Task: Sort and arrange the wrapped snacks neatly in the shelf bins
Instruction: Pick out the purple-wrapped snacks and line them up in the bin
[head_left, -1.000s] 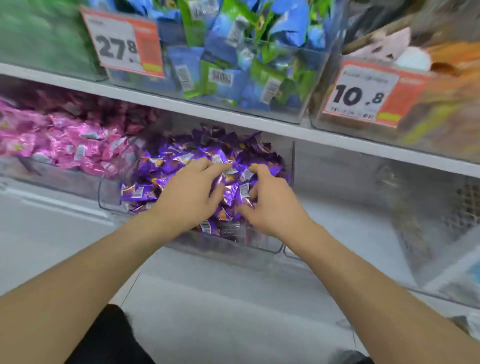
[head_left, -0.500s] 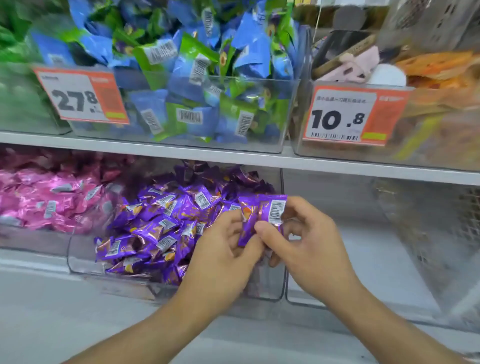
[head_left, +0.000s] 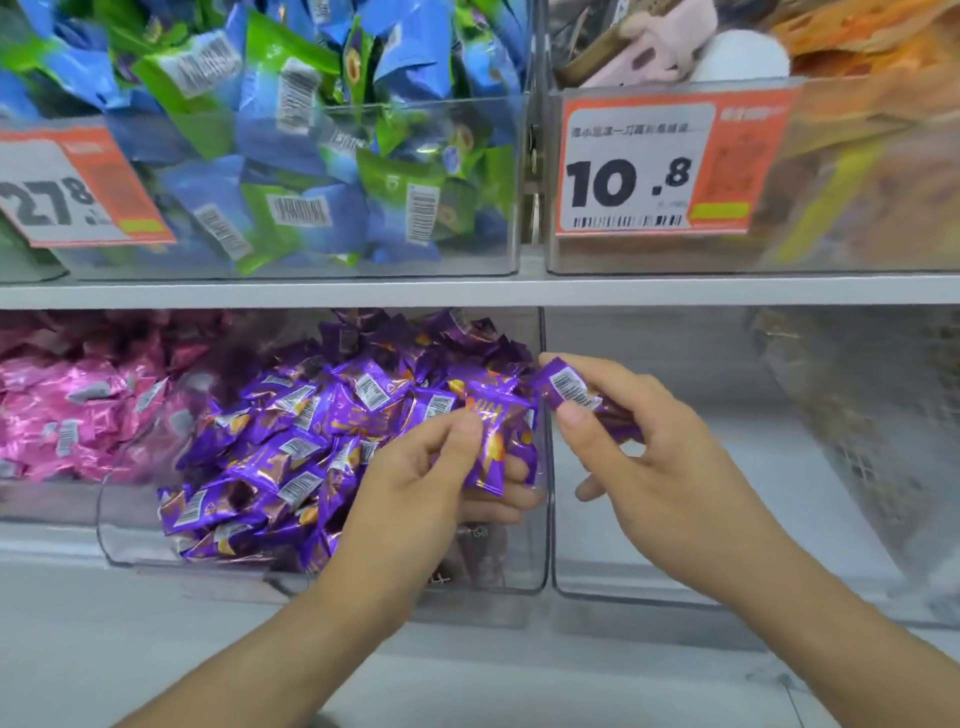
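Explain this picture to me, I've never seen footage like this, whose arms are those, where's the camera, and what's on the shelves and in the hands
There is no machine here: the arms belong to a person wearing a camera on the head, so you look forward and down at the hands. There is only this one view. They face shop shelves holding clear plastic bins. On the lower shelf, one clear plastic bin holds shiny purple wrapped snacks, and pink wrapped snacks lie to its left. Above are blue and green packets and orange price tags reading 27.8 and 10.8. The left hand grips one purple snack. The right hand pinches another purple snack with a barcode label.
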